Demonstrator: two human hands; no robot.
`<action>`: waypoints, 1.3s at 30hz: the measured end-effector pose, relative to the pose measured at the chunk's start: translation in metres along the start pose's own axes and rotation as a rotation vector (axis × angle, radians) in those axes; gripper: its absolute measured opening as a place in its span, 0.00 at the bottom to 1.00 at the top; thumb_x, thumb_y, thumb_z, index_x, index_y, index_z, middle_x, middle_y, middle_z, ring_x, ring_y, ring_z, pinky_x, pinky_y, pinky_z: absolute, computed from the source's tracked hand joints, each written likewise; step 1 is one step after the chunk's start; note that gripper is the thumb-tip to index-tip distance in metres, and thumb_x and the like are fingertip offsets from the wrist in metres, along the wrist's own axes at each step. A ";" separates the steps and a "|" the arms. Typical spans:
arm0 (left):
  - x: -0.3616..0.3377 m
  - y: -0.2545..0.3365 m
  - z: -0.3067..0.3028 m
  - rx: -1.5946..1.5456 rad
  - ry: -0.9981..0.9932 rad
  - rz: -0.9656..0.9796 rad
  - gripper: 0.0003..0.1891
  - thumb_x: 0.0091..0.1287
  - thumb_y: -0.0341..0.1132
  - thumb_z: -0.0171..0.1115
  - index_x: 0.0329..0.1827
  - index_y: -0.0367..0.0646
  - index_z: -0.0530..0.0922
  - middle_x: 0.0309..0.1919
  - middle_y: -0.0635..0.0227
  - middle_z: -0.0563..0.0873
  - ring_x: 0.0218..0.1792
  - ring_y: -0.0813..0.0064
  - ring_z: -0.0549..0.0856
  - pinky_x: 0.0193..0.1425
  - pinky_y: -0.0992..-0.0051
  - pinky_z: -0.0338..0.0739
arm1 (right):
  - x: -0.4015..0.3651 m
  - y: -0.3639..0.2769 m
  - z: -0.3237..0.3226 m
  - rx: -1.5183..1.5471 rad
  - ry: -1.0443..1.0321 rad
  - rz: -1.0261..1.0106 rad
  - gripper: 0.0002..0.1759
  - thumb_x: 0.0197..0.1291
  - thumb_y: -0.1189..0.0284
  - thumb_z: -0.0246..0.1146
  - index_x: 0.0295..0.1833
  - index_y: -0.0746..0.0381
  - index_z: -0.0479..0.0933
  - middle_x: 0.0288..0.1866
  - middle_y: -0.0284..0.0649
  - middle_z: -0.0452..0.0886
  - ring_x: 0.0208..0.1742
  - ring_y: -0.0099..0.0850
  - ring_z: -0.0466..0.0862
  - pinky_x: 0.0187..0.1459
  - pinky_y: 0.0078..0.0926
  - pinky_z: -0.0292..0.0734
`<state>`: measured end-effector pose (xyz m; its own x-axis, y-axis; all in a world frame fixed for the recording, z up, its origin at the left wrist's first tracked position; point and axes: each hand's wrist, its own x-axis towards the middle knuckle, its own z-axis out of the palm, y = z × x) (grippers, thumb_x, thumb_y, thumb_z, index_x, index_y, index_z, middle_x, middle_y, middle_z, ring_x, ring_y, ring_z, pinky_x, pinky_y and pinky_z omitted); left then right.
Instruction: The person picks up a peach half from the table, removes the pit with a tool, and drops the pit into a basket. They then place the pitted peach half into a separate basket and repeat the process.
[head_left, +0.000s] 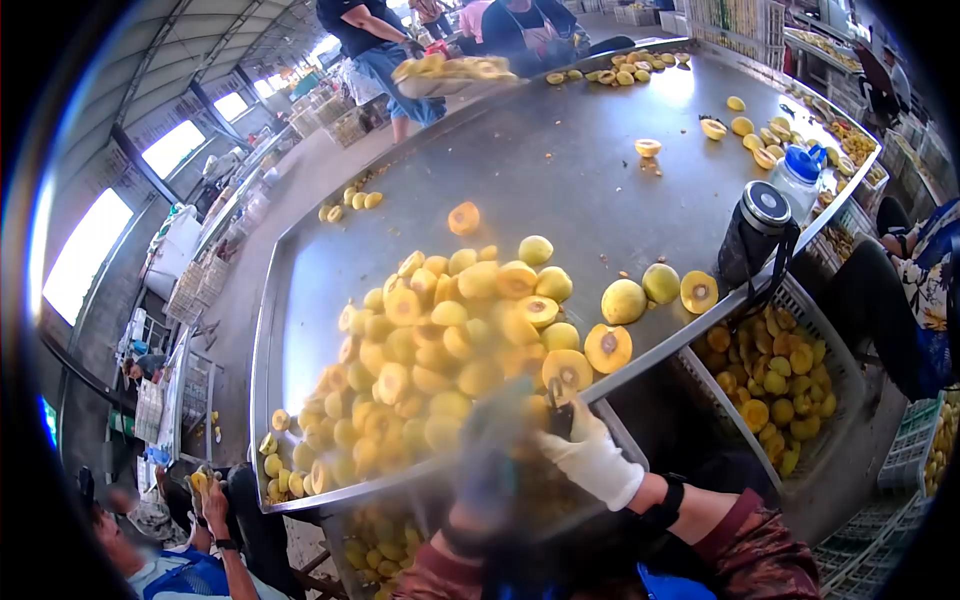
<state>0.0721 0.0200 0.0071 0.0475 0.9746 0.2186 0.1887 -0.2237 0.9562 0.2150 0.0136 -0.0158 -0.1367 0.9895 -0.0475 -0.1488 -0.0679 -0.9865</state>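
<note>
My right hand (592, 462), in a white glove, is closed around a small dark-handled tool (560, 420) with a thin metal end. It is at the table's near edge, beside a halved yellow peach (568, 370). My left hand (490, 440), in a dark glove, is smeared by motion just left of it. Whether it holds anything cannot be seen. A large pile of yellow peach halves (400, 370) lies on the metal table (420, 200) in front of both hands. Some halves show brown centres. Another cut half (608, 348) and whole-looking peaches (624, 301) lie to the right.
A black flask (755, 235) and a blue-lidded plastic bottle (797, 180) stand near the right edge. Crates of peaches (780, 390) sit below it. A person at lower left (190, 550) holds fruit; another at the far side (375, 50) is beside a loaded tray (455, 75).
</note>
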 end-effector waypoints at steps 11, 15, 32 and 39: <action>-0.002 0.003 -0.014 -0.634 0.321 -0.288 0.30 0.79 0.55 0.37 0.64 0.37 0.74 0.51 0.62 0.84 0.50 0.71 0.82 0.55 0.72 0.79 | 0.002 -0.009 0.025 -0.242 -0.109 -0.139 0.20 0.62 0.66 0.64 0.55 0.66 0.75 0.47 0.54 0.82 0.49 0.46 0.83 0.50 0.39 0.78; 0.000 -0.011 -0.018 -0.692 0.406 -0.260 0.32 0.78 0.58 0.39 0.61 0.36 0.75 0.51 0.55 0.83 0.49 0.61 0.84 0.56 0.60 0.82 | 0.004 0.010 0.024 -0.546 -0.182 -0.326 0.19 0.62 0.67 0.64 0.52 0.67 0.71 0.37 0.58 0.81 0.42 0.53 0.83 0.42 0.46 0.78; -0.020 -0.012 -0.015 -0.455 0.276 -0.145 0.28 0.79 0.53 0.40 0.61 0.35 0.73 0.53 0.58 0.82 0.52 0.60 0.82 0.61 0.57 0.78 | -0.009 0.015 0.032 -0.629 -0.286 -0.284 0.17 0.58 0.71 0.63 0.47 0.68 0.67 0.30 0.58 0.79 0.35 0.58 0.81 0.37 0.52 0.76; -0.023 -0.022 -0.019 0.041 0.289 0.038 0.30 0.79 0.53 0.40 0.56 0.31 0.76 0.45 0.57 0.84 0.43 0.62 0.84 0.52 0.63 0.81 | -0.015 0.040 0.039 -0.577 -0.373 -0.285 0.26 0.59 0.68 0.63 0.57 0.72 0.65 0.32 0.60 0.79 0.34 0.57 0.82 0.35 0.48 0.77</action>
<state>0.0483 0.0026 -0.0154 -0.2249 0.9250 0.3062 0.2324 -0.2542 0.9388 0.1733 -0.0087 -0.0482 -0.5085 0.8426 0.1773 0.2959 0.3643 -0.8830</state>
